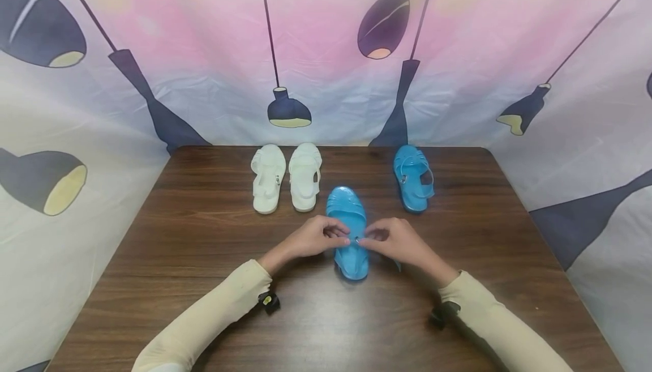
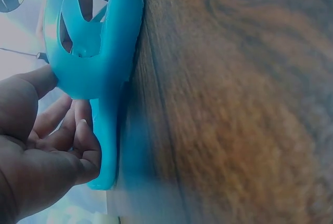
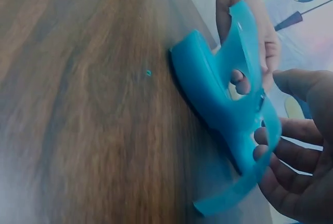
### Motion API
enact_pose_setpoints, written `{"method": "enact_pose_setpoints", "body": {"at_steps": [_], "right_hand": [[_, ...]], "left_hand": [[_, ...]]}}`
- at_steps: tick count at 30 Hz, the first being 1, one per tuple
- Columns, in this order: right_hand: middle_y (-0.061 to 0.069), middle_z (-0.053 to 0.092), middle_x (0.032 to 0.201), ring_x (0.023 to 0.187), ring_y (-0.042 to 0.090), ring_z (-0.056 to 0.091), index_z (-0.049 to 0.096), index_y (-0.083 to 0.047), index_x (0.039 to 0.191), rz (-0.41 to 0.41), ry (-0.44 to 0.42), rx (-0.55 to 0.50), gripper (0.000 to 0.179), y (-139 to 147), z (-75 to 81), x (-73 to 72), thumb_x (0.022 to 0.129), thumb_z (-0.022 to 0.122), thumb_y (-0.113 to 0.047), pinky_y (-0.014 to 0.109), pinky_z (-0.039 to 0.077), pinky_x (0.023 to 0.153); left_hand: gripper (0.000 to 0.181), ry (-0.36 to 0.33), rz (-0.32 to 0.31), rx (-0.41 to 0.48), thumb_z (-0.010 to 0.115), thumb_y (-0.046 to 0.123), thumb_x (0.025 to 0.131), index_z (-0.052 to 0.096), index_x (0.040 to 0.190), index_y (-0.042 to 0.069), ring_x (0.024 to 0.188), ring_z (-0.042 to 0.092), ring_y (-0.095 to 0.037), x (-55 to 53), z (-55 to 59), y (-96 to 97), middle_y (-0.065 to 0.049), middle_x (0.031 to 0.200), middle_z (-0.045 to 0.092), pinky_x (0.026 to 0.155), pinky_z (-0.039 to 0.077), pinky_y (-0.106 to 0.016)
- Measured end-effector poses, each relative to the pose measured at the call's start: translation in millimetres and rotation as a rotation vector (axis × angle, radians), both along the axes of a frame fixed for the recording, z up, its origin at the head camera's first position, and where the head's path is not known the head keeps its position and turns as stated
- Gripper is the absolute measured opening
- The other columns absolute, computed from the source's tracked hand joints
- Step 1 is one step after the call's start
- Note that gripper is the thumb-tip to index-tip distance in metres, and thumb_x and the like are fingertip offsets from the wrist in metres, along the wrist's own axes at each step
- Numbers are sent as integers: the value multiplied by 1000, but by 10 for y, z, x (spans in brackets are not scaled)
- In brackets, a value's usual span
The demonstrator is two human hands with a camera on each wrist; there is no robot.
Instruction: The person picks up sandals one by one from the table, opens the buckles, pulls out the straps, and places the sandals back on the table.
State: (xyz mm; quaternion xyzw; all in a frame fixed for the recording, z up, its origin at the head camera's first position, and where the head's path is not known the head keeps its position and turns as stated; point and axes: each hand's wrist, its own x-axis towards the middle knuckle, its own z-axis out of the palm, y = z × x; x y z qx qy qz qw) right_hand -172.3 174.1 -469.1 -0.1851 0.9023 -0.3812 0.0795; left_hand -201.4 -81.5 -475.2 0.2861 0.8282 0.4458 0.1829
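Observation:
A blue sandal point(image 1: 346, 205) lies sole down on the table, toe pointing away, between both hands. My left hand point(image 1: 311, 237) comes in from its left side and pinches the ankle strap point(image 2: 78, 76) with curled fingers and thumb. On the other side, my right hand point(image 1: 399, 240) holds the strap close to its small metal buckle point(image 3: 261, 100), thumb and fingertips on either side. The strap's loose end point(image 3: 221, 203) curves past the right fingers down toward the tabletop. The fingertips of both hands nearly meet over the sandal's middle.
On the brown wooden table point(image 1: 214, 287), a pair of white sandals, the left one point(image 1: 267, 193) and the right one point(image 1: 304, 176), stands at the back. A second blue sandal point(image 1: 414, 191) stands back right. Patterned cloth point(image 1: 326, 38) hangs behind the table.

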Motion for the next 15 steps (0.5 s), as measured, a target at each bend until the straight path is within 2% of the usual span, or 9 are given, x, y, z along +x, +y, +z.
{"method": "enact_pose_setpoints", "body": {"at_steps": [6, 11, 15], "right_hand": [[-8, 74, 94, 84, 10, 65, 78, -17, 101, 15, -12, -25, 32, -89, -50, -26, 87, 81, -45, 29, 57, 72], [-10, 72, 91, 84, 10, 65, 78, -18, 99, 10, -6, -38, 20, -113, -68, -16, 87, 83, -34, 29, 57, 74], [-11, 71, 89, 84, 9, 65, 78, -19, 99, 5, 23, -41, 16, -124, -96, 1, 87, 84, -27, 28, 57, 76]], "left_hand": [[28, -3, 4, 4, 73, 25, 96, 74, 116, 6, 93, 68, -9, 17, 2, -13, 0, 101, 76, 82, 57, -26], [26, -18, -6, 26, 73, 22, 97, 74, 116, 4, 94, 70, -10, 11, -5, -22, -1, 102, 77, 81, 58, -26], [25, -2, -25, 36, 72, 20, 97, 74, 115, 3, 94, 69, -10, 1, 1, -21, -2, 103, 77, 81, 57, -27]]}}
